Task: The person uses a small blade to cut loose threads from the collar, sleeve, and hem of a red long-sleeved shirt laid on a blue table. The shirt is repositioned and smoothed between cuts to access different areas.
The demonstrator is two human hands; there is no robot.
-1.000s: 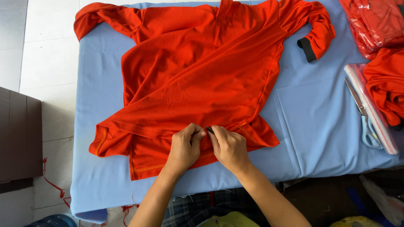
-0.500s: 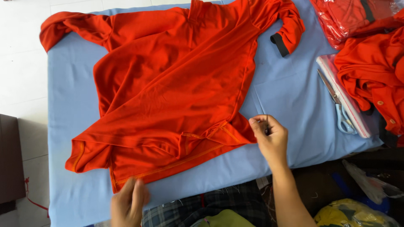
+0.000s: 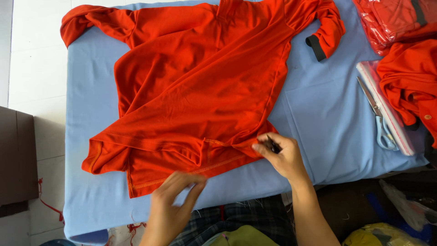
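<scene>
An orange-red long-sleeved shirt (image 3: pixel 200 86) lies spread and rumpled on a light-blue covered table (image 3: pixel 327 118), its hem toward me and a black-cuffed sleeve (image 3: pixel 325 36) at the far right. My right hand (image 3: pixel 280 155) rests at the hem's right corner, fingers closed on a small dark tool, likely a thread snipper. My left hand (image 3: pixel 175 200) hovers over the near table edge just below the hem, fingers apart and blurred, holding nothing.
Scissors (image 3: pixel 378 118) lie on a clear plastic bag (image 3: pixel 389 114) at the table's right edge. More orange-red garments (image 3: pixel 409 82) are piled there, some bagged (image 3: pixel 391 20). A dark box (image 3: pixel 16 159) stands on the tiled floor at left. Loose threads hang near me.
Both hands were together at the middle of the hem; the right moved to the hem's right corner, and the left dropped to the table edge and now reaches back up toward the hem.
</scene>
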